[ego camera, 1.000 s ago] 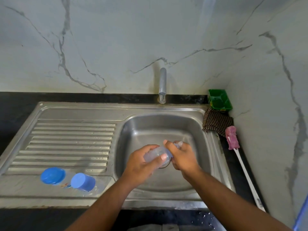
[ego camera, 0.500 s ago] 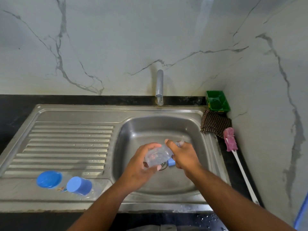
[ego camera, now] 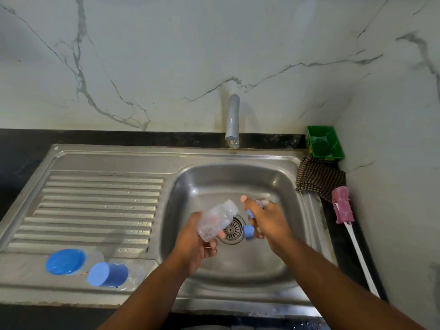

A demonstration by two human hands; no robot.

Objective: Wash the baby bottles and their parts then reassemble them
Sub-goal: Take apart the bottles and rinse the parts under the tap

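Observation:
Over the steel sink basin (ego camera: pixel 281 258), my left hand (ego camera: pixel 194 244) grips a clear baby bottle (ego camera: pixel 217 220), tilted with its open mouth up and to the right. My right hand (ego camera: pixel 267 220) holds the blue collar (ego camera: pixel 249 231) with its clear teat (ego camera: pixel 262 203), just right of the bottle and apart from it. On the drainboard's near left, a second clear bottle with a blue cap (ego camera: pixel 107 274) lies on its side, next to a round blue lid (ego camera: pixel 65 262).
The tap (ego camera: pixel 232 120) stands behind the basin with no water running. A green tub (ego camera: pixel 325 144), a checked cloth (ego camera: pixel 320 178) and a pink-headed bottle brush (ego camera: pixel 342 208) with a long white handle lie on the dark counter at right. The drain (ego camera: pixel 233 231) sits beneath my hands.
My hands have drawn apart. The blue collar with its teat has come off the bottle and sits in my right hand, while the bottle stays in my left.

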